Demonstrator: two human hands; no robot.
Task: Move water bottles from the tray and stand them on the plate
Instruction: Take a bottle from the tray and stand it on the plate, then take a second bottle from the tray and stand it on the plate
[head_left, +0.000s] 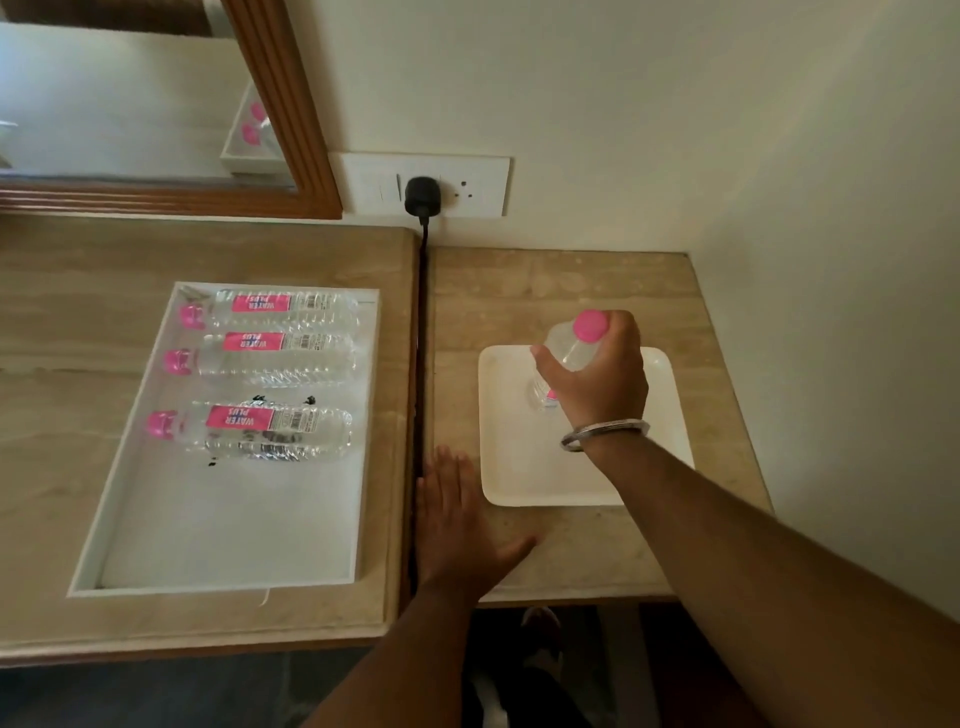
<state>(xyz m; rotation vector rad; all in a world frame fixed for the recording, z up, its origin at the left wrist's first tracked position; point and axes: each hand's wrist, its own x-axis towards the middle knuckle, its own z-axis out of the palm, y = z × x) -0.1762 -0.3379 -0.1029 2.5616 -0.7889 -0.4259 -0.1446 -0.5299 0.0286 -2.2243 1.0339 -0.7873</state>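
Head view looks down on two stone-topped counters set side by side with a dark gap between them. On the left counter sits a white tray (228, 540) with three water bottles lying on their sides across its far half, pink caps pointing left: the far bottle (275, 307) against the back wall of the tray, the middle bottle (265, 356) just beside it, and the near bottle (254, 428) a little apart from those two. The near half of the tray is bare. On the right counter (582, 551) lies a white square plate (519, 467). The right hand (597, 374) is wrapped around the upper part of a fourth bottle (571, 348), fingers closed about its shoulder below the pink cap (591, 325); the bottle stands roughly upright over the far part of the plate, and whether its base touches the plate is hidden by the hand. A metal bangle (602, 435) circles that wrist. The left hand (457, 525) lies flat and released, palm down with fingers spread, on the right counter just beside the gap, near the plate's near left corner, holding nothing
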